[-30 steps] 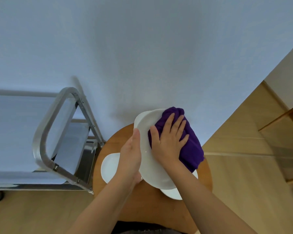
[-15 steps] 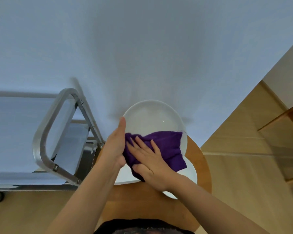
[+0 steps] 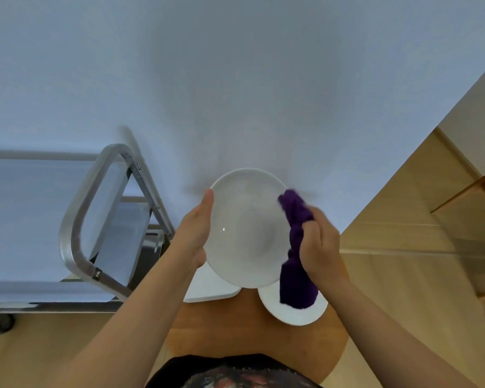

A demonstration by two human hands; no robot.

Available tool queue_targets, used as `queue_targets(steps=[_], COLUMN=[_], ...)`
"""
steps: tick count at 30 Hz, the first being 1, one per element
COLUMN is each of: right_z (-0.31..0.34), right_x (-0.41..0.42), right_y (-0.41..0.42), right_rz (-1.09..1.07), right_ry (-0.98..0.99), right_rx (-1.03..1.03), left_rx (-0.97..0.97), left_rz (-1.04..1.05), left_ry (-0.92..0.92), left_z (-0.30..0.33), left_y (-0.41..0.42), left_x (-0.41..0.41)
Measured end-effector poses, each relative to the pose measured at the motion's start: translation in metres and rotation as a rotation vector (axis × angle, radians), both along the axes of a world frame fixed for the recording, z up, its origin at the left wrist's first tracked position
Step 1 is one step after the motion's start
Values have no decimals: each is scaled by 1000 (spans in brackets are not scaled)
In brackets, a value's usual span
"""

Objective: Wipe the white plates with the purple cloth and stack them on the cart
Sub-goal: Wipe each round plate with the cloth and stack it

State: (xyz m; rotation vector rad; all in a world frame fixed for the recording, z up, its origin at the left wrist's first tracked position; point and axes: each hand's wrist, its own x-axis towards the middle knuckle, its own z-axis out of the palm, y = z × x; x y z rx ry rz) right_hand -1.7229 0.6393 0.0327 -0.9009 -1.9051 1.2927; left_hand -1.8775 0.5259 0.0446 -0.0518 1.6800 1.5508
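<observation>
Left hand grips the left rim of a white plate, thumb up along the edge, holding it tilted above the round wooden table. Right hand is curled round a bunched purple cloth, which touches the plate's right rim and hangs down below the fist. Two more white plates sit on the table: one under the left hand, one below the right hand, behind the cloth's tail. Metal cart stands left of the left hand, apart from it.
</observation>
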Motion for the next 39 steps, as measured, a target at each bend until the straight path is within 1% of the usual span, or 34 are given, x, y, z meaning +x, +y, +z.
queue_targets(steps=[1, 2, 3, 4, 5, 6, 7, 8, 10, 12, 13, 15, 17, 18, 21, 23, 25, 26, 28, 31, 32, 34, 36, 37, 38, 39], right_z=[8, 14, 17, 12, 1, -10, -19, -24, -25, -18, -16, -14, -12, -11, -8, -12, -22, -29, -39, -44, -44, -37, -31, -26, -20, -11], right_x=[-6, -10, -11, -12, -13, -12, -11, -11, -15, -23, -26, -32, -34, -35, -35, -30, -22, -16, -6, -4, -7, -17, -24, -26, -27, -28], right_y=[-3, -8, -17, -25, -31, -37, -39, -38, -31, -18, -10, 4, 18, 24, 34, 30, 16, 6, -20, -52, -57, -58, -52, -48, -43, -38], right_rz=[-25, 40, 191, 390, 571, 680, 711, 701, 678, 650, 652, 706, 707, 662, 437, 326, 275, 285, 342, 383, 372, 299, 251, 261, 276, 265], right_ry=[36, 15, -64, -200, -381, -526, -606, -616, -559, -502, -467, -414, -390, -405, -531, -630, -693, -712, -671, -533, -486, -395, -336, -314, -312, -314], right_rx=[-27, 25, 124, 288, 487, 671, 797, 852, 936, 1124, 1215, 1301, 1287, 1247, 1025, 933, 817, 746, 611, 521, 522, 609, 678, 696, 669, 580], left_rx=[6, 25, 50, 72, 79, 67, 42, 20, 3, -2, 3, 32, 82, 113, 132, 130, 142, 150, 155, 123, 120, 132, 119, 127, 154, 190], left_rz=[-10, -19, -25, -25, -25, -32, -42, -51, -56, -67, -83, -103, -86, -69, 20, 77, 135, 159, 177, 215, 226, 247, 251, 228, 193, 145], left_ry=[-4, -14, -28, -43, -60, -77, -90, -95, -87, -82, -83, -81, -59, -43, 17, 25, 45, 62, 72, 13, -14, -75, -169, -216, -266, -291], left_z=[-1, -1, 0, 1, 2, 3, 3, 3, 3, 6, 6, 8, 9, 10, 13, 15, 16, 15, 14, 8, 7, 8, 13, 16, 20, 22], left_y=[0, 1, 2, 3, 4, 4, 4, 4, 4, 4, 4, 5, 5, 5, 4, 3, 3, 3, 5, 13, 16, 23, 29, 30, 30, 28], left_x=[1, 3, 4, 5, 6, 7, 8, 9, 11, 14, 15, 15, 15, 15, 10, 5, -1, -2, -2, 6, 10, 18, 19, 16, 13, 7])
